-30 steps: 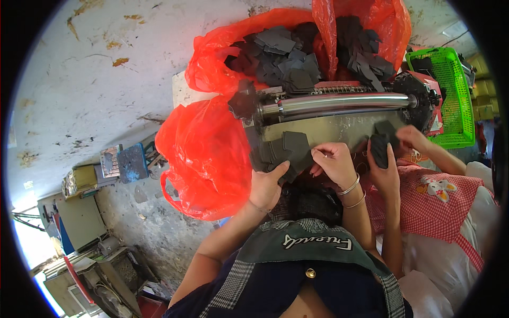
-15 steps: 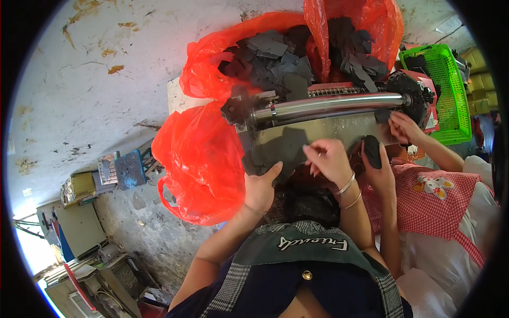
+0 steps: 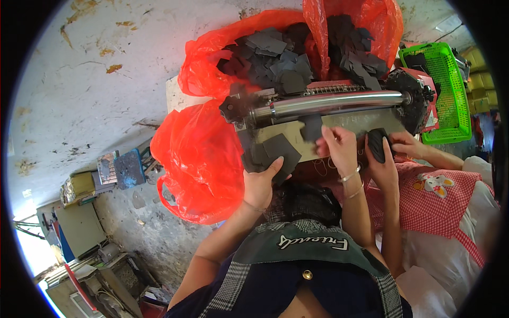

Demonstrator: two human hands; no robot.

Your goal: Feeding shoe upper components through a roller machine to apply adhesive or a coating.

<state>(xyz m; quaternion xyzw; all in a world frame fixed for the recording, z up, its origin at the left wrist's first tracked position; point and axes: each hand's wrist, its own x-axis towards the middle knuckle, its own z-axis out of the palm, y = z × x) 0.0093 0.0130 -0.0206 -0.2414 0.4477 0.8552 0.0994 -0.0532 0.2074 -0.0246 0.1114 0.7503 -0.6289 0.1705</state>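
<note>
My left hand (image 3: 260, 183) is closed around a fanned stack of dark grey flat pieces (image 3: 278, 151), its thumb on top, at the left end of a machine's metal plate (image 3: 350, 125). One dark grey flat piece (image 3: 312, 127) is pinched at its right edge by my right hand (image 3: 338, 147), slightly blurred. That piece lies over the plate, just below the shiny metal roller (image 3: 339, 102). To the right, a co-worker's hand (image 3: 383, 172) grips a black bundle of pieces (image 3: 378, 146), and their other hand (image 3: 411, 146) is beside it.
Red plastic bags (image 3: 199, 69) full of dark pieces (image 3: 270, 53) stand behind the roller. Another red bag (image 3: 196, 164) hangs at the left. A green basket (image 3: 442, 90) stands at the far right. The co-worker in a red checked apron (image 3: 435, 185) sits close on my right.
My right hand has moved right from the stack, carrying one piece over to the plate below the roller. The co-worker's hand has come down from the roller's right end to the black bundle.
</note>
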